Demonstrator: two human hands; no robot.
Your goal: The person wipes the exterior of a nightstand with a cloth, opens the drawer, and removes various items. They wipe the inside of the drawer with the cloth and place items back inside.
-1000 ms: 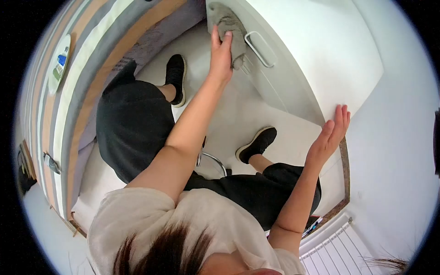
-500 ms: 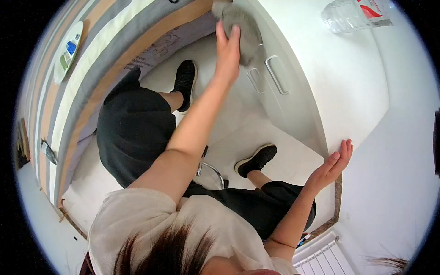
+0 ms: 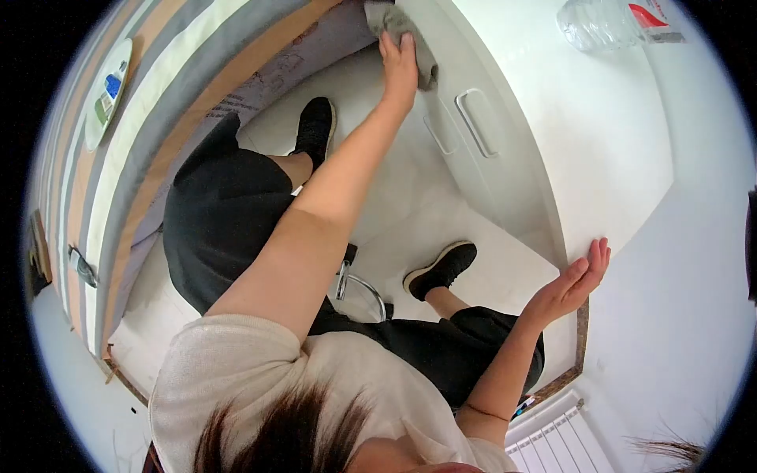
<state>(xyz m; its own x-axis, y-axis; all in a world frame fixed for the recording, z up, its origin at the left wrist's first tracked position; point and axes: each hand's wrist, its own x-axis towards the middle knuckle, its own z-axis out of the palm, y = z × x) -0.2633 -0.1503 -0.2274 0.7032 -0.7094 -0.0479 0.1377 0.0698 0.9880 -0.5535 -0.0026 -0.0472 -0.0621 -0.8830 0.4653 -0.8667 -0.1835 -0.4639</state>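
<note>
My left hand [image 3: 400, 75] reaches far forward, with a grey cloth [image 3: 406, 35] under its fingers. The cloth lies against the pale front of the drawer cabinet [image 3: 505, 177], near its far end beside the bed. A metal handle [image 3: 477, 124] on that front is close below the cloth. My right hand [image 3: 569, 285] rests at the near corner of the white desktop [image 3: 599, 150], its fingers stretched out and holding nothing.
A clear plastic bottle [image 3: 603, 25] with a red and white label lies on the desktop. At left is a bed with a striped cover [image 3: 169, 118], bearing an oval white plate [image 3: 95, 130]. A chrome chair base [image 3: 369, 292] stands between my feet. A radiator [image 3: 560, 441] is at lower right.
My left hand has shifted slightly up and right, while the cloth, blurred before, now looks sharper and sits a little higher. My right hand has stayed at the desk corner.
</note>
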